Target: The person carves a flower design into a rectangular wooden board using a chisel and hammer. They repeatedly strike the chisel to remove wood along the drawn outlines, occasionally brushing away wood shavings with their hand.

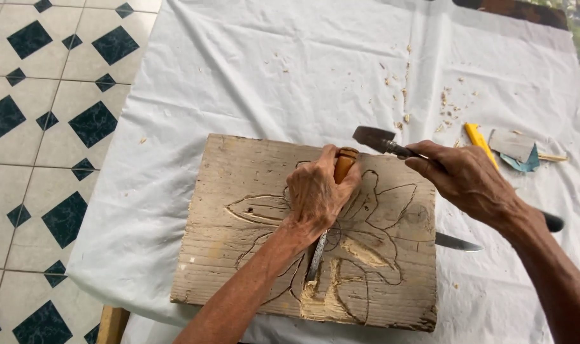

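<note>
Wooden board (251, 210) sits under both hands — left hand (315, 194) grips the chisel (333, 210) mid-board, right hand (471, 181) clutches a hammer (382, 141) above its right edge.

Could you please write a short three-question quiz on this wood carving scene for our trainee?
1. True or false: the left hand grips a chisel whose blade rests on the wooden board.
2. What does the right hand hold? A) a hammer B) a paintbrush C) a saw
3. What colour is the cloth under the board?

Key: 1 true; 2 A; 3 white.
</note>
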